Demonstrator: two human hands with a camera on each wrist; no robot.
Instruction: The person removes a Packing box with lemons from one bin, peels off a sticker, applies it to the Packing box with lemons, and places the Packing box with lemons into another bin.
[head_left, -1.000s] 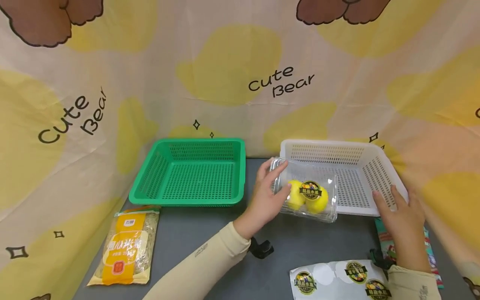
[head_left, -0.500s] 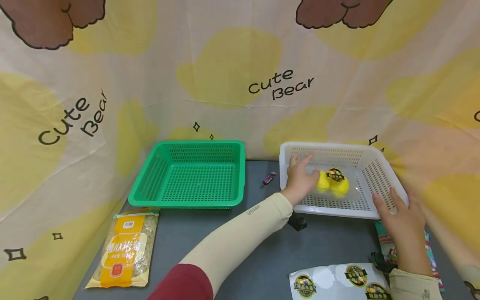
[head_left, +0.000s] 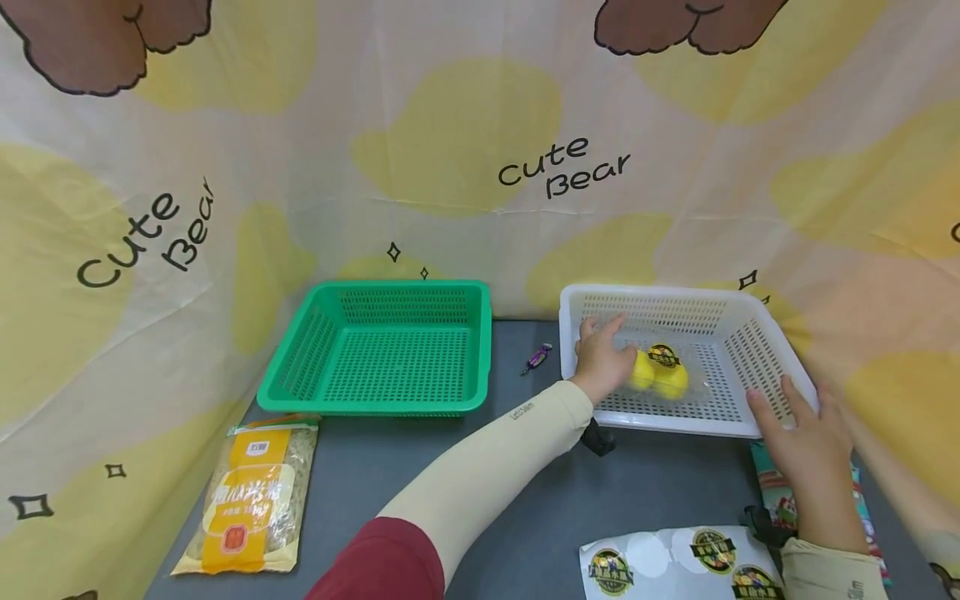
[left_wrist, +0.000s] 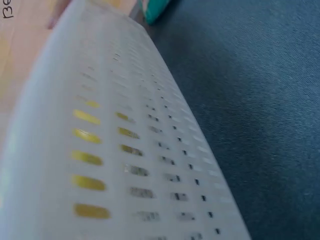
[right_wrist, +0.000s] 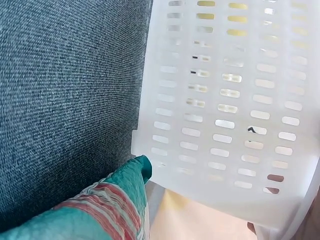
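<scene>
White basket: my landmark; I count one, on the grey table, with one green basket well to its left.
Clear box: one, lying inside the white basket on its floor, two yellow fruits and a round sticker showing through the lid.
Left hand: inside the white basket at its left wall, fingers curved against the box's left end; I judge it best to let the box settle flat before I ease off.
Right hand: fingers spread and resting on the white basket's near right corner; I'd keep that pressure so the basket doesn't slide.
Sticker sheet: one, in front of the white basket.
Noodle packet: one, far left of the white basket.
Candy: one, just left of the white basket.
</scene>
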